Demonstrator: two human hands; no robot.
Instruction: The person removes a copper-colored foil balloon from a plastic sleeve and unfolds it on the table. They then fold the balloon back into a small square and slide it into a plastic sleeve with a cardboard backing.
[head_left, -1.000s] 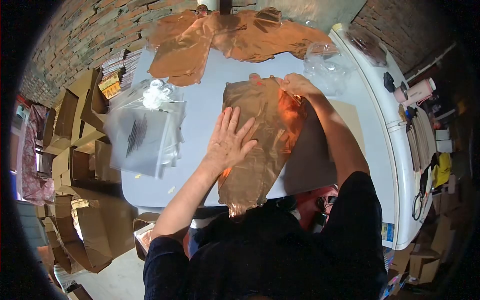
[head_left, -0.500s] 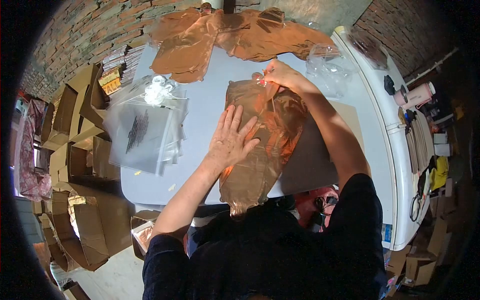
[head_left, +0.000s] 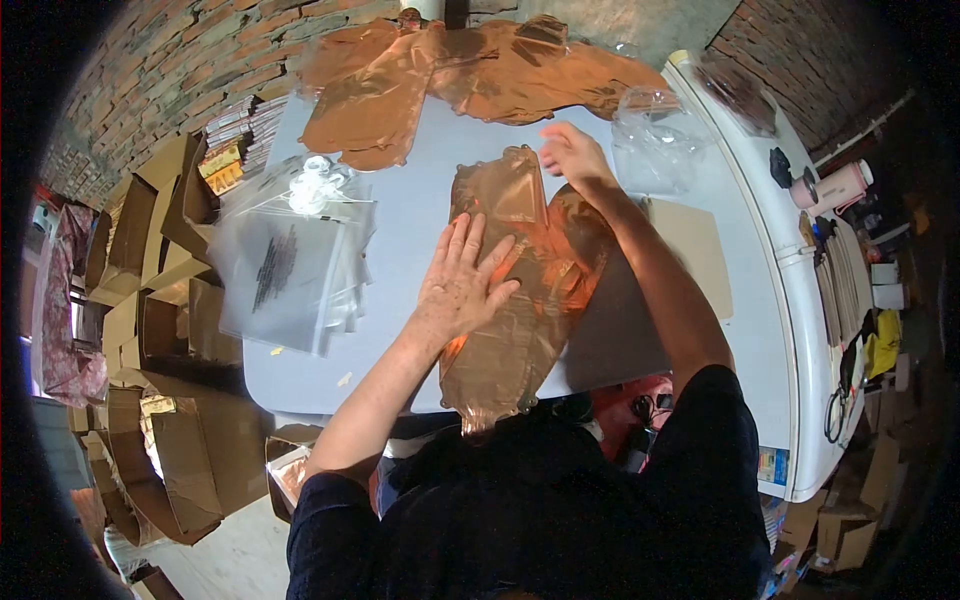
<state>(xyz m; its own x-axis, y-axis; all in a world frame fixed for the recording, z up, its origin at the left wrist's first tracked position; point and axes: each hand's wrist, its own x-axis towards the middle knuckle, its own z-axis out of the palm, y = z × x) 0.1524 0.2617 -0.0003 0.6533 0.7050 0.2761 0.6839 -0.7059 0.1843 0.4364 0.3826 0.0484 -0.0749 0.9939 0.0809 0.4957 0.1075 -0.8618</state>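
A flat copper-coloured foil balloon lies lengthwise on the table in front of me, its narrow end hanging over the near edge. My left hand rests palm down on its left side, fingers spread. At the balloon's far end, a smooth foil flap lies beside a gap, with a crumpled lobe to its right. Just beyond that gap is my right hand, raised off the foil, its fingers loosely curled and slightly blurred. I see nothing in it.
More copper foil balloons lie along the table's far edge. Clear plastic bags are stacked at the left, with white ribbon on top. A crumpled clear bag and a beige card are at the right. Cardboard boxes stand left of the table.
My right hand has let go of the balloon's far end and moved slightly up and right. The foil there now lies flatter, split into two lobes. My left hand stays put.
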